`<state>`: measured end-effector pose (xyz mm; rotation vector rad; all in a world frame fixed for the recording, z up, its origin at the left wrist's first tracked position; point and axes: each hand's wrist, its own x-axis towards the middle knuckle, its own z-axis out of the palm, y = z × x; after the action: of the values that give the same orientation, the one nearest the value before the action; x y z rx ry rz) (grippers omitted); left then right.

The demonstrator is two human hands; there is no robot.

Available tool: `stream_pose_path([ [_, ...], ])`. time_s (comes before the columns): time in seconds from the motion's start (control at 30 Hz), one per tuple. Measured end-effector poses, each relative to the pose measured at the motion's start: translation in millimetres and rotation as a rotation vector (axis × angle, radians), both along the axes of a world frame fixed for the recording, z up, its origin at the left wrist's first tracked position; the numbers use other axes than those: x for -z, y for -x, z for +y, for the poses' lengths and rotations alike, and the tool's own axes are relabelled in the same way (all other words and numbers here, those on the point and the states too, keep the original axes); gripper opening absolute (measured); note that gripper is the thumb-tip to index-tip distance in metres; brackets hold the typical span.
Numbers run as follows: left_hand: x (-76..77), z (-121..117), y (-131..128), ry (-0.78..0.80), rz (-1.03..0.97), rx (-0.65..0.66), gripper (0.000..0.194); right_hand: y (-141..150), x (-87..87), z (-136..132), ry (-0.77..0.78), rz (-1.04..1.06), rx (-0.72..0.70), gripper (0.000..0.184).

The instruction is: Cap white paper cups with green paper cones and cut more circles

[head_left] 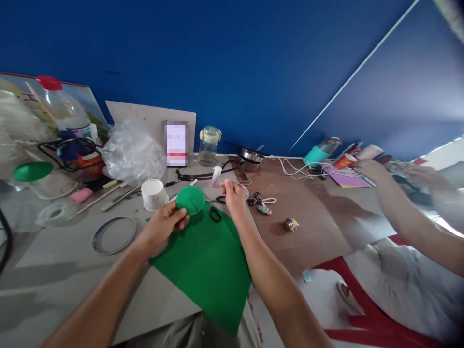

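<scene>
My left hand (170, 220) pinches a thin green disc (190, 200) at its lower left edge. My right hand (235, 194) is closed, its fingers curled with the fingertips together; what they hold, if anything, is hidden. Just left of its fingertips is a small bottle with a white cap (216, 177); I cannot tell whether they touch. Black-handled scissors (215, 214) lie between the hands, partly over a green sheet (206, 261), which hangs past the table's front edge. A white paper cup (154, 195) stands behind my left hand.
A ring (114, 235) and a tape roll (54, 213) lie to the left. Behind are a crumpled plastic bag (134, 152), a lit phone (176, 143) and a glass jar (209, 145). Keys (261, 203) lie to the right. Another person's arm (406, 212) reaches over the table there.
</scene>
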<state>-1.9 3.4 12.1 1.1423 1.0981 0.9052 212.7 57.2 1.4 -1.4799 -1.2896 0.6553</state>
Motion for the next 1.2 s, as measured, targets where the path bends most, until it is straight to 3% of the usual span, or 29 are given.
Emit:
stream_pose_path([
  [0.2,9.3,2,1,0.021,0.082,0.032,0.038,-5,9.5,14,0.071,-0.242,0.024,0.022],
  [0.43,7.9,2,2,0.023,0.071,0.068,0.039,2,8.5,44,0.150,-0.368,0.061,0.043],
  [0.63,7.5,1,0,0.020,0.054,0.053,0.036,12,0.5,58,0.110,-0.361,0.023,0.018],
  [0.73,7.1,-1,0,0.007,0.039,0.048,0.032,8,-12.3,46,0.063,-0.319,0.004,0.022],
  [0.77,7.2,-1,-1,0.005,0.040,0.047,0.031,6,-17.4,38,0.048,-0.287,-0.027,0.025],
  [0.87,8.5,-2,-2,-0.011,0.058,0.031,0.031,-2,-29.1,8,0.009,0.058,-0.403,0.040],
  [0.97,10.2,-3,-5,-0.037,0.073,-0.012,0.030,-7,-31.2,-23,0.182,0.395,-0.649,0.053],
  [1.07,9.7,-5,-7,-0.057,0.128,-0.062,0.038,-8,-28.2,-41,0.233,0.595,-0.782,0.058],
  [1.2,2.6,-10,-7,-0.233,0.391,-0.065,0.038,-8,-26.0,-45,0.245,0.641,-0.861,0.061],
])
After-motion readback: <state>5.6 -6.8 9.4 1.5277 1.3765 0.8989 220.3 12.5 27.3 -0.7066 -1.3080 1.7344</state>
